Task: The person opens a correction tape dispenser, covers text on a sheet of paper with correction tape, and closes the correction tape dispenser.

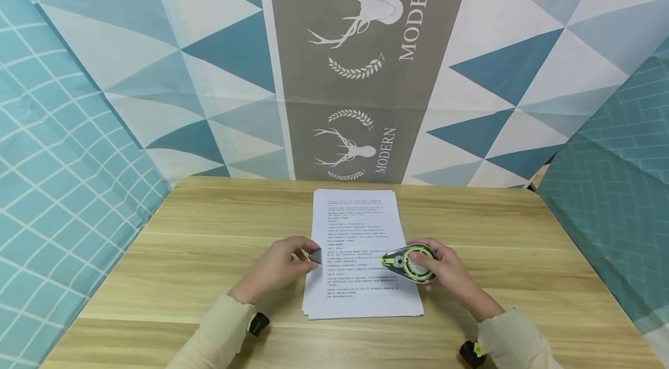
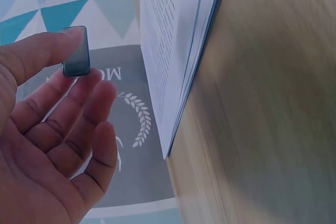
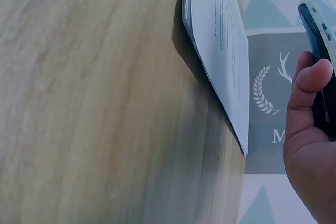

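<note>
My left hand (image 1: 277, 267) pinches a small dark translucent cap (image 2: 79, 56) between thumb and fingertips, over the left edge of a stack of printed paper (image 1: 360, 306). The other fingers are loosely bent in the left wrist view. On the right, my right hand (image 1: 446, 269) grips a black and yellow-green correction tape dispenser (image 1: 410, 264), thumb on its round face and its yellow-green tip pointing left above the printed lines. In the right wrist view only part of the dispenser (image 3: 326, 100) shows at the right edge.
The paper stack lies on a wood-grain table (image 1: 209, 253), its sheets slightly out of line. A patterned cloth backdrop (image 1: 345, 84) stands along the back edge, with blue cloth (image 1: 57, 142) at the left side. Both wrists wear dark devices (image 1: 258, 324).
</note>
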Motion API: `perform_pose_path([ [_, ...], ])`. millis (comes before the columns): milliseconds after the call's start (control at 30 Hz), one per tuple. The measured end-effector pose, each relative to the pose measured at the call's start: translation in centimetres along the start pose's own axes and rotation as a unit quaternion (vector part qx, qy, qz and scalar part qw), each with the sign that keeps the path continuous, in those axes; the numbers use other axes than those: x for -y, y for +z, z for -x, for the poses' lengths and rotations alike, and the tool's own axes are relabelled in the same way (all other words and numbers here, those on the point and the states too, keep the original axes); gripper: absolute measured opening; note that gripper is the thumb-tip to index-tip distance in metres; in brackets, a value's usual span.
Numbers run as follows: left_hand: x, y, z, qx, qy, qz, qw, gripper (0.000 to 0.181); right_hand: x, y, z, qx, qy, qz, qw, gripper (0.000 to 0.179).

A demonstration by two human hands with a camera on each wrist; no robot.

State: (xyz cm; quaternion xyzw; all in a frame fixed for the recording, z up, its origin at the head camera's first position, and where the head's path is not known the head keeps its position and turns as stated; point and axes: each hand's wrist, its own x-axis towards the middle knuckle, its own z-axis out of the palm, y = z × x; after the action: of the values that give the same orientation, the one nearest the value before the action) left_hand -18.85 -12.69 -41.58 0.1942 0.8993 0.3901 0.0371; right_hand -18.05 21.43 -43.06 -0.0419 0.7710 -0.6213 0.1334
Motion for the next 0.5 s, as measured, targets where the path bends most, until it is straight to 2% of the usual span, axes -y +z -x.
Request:
perform_pose_path([
  [500,-1.1,1.3,-0.2,0.016,0.032,0.002,0.9994,0.022,-0.2,0.8,-0.4,0.001,0.005,-0.017,0.9998,0.048],
])
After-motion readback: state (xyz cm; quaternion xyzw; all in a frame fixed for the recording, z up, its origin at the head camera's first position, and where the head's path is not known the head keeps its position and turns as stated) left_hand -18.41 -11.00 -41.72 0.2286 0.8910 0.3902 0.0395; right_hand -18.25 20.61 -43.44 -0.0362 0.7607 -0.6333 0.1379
